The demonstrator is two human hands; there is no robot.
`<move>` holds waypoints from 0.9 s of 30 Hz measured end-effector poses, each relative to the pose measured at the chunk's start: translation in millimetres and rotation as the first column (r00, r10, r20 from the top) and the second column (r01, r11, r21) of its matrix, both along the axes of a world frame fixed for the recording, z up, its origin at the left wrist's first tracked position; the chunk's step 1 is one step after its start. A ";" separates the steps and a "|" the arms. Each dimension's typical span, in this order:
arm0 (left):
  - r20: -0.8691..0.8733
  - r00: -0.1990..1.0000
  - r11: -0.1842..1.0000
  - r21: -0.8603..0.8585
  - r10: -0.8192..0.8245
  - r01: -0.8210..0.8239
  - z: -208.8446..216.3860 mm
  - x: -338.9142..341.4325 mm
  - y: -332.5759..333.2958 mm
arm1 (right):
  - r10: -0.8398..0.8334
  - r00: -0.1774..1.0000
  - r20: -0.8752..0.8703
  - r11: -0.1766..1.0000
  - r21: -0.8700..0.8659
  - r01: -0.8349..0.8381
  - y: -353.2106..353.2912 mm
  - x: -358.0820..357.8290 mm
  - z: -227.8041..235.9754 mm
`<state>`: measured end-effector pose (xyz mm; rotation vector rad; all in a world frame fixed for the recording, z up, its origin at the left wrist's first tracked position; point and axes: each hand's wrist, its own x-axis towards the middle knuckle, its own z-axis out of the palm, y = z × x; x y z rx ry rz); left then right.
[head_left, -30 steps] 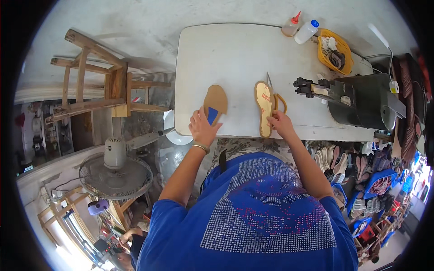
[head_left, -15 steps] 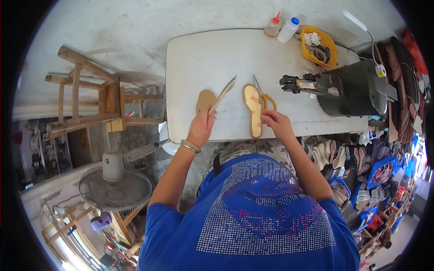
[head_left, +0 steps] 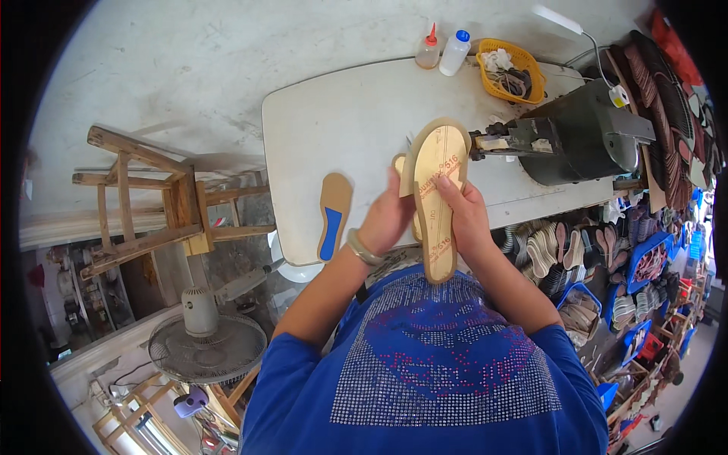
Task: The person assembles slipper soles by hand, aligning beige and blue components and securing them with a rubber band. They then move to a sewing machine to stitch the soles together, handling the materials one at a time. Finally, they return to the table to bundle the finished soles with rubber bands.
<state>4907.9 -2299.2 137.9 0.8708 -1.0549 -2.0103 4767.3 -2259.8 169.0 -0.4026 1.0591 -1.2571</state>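
Note:
Both my hands hold a shoe insole (head_left: 434,224) upright above the near edge of the table, its gold printed face toward me and a tan rim around it. My left hand (head_left: 383,220) grips its left edge, where a tan layer shows behind the gold one. My right hand (head_left: 472,218) pinches it from the right, thumb lying on the gold face. Behind it another gold insole (head_left: 399,161) lies on the table, mostly covered. A tan insole with a blue patch (head_left: 334,216) lies to the left of my hands.
On the white table (head_left: 326,129) a dark green machine (head_left: 580,140) stands at the right. At the back are a red-tipped bottle (head_left: 428,53), a blue-capped bottle (head_left: 455,53) and a yellow basket (head_left: 511,72). Wooden stools (head_left: 182,205) and a fan (head_left: 206,345) stand left; stacked insoles (head_left: 546,246) lie right.
My left hand has come right with the piece it held edge-on, uncovering the blue-patched insole. My right hand has left the table and closed on the held insole, which now hides the scissors' yellow handles.

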 end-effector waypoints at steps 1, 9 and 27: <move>0.033 0.995 0.993 -0.065 -0.092 0.094 16.4 -0.6 1.6 | 0.003 1.000 -0.005 1.000 -0.020 -0.003 -0.3 2.7 1.9; 0.148 0.988 0.976 -0.217 0.049 -0.016 29.0 -4.5 9.4 | -0.017 0.978 -0.207 0.987 -0.161 -0.017 1.1 12.5 8.3; 0.566 0.813 0.795 -0.427 -0.138 0.432 2.3 -36.3 -53.7 | -0.016 0.887 -0.462 1.000 0.011 0.024 0.9 -86.5 -23.0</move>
